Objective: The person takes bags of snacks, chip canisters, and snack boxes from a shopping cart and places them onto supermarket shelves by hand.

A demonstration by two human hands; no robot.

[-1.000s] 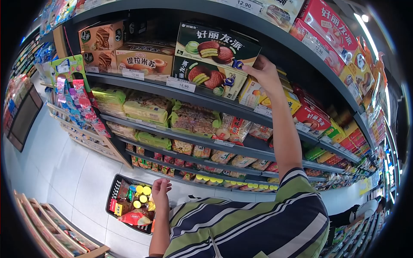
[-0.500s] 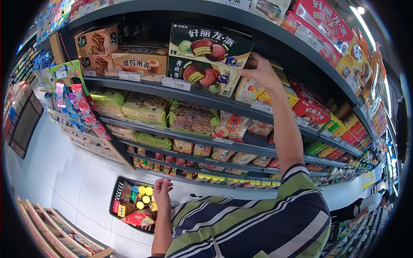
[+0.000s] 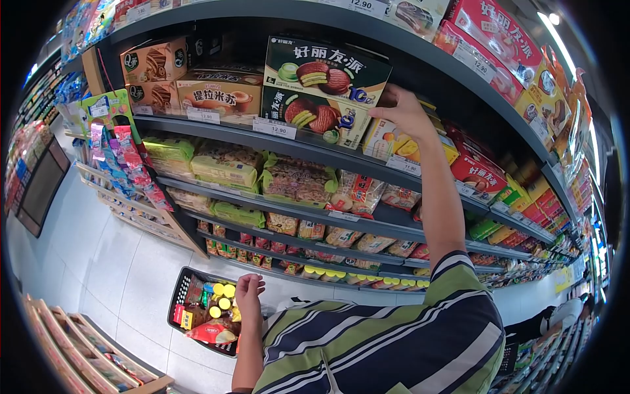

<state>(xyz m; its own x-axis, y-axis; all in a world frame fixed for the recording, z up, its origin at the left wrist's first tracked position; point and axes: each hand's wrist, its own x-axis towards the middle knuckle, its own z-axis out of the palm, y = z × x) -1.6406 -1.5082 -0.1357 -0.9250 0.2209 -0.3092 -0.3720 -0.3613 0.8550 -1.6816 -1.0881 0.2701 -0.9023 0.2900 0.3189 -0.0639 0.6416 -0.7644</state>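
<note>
Two dark green boxes of chocolate pies are stacked on the shelf, the upper box resting on the lower box. At their right end is my right hand, its thumb by the front edge and its fingers curled round the side, gripping the upper box. The box partly hides the fingertips. My left hand hangs low beside a black shopping basket, loosely closed, with nothing visible in it. In the basket lie yellow-lidded containers and a red snack bag.
Tiramisu boxes stand left of the pies, a yellow-and-white box and red boxes right of them. Bagged snacks fill the shelf below. Hanging packets are at left, a wooden rack lower left. Another person is far right.
The view has shifted slightly, so the shelf appears a little further right. My right hand stays at the end of the pie boxes, which keep their places. The left hand has barely moved.
</note>
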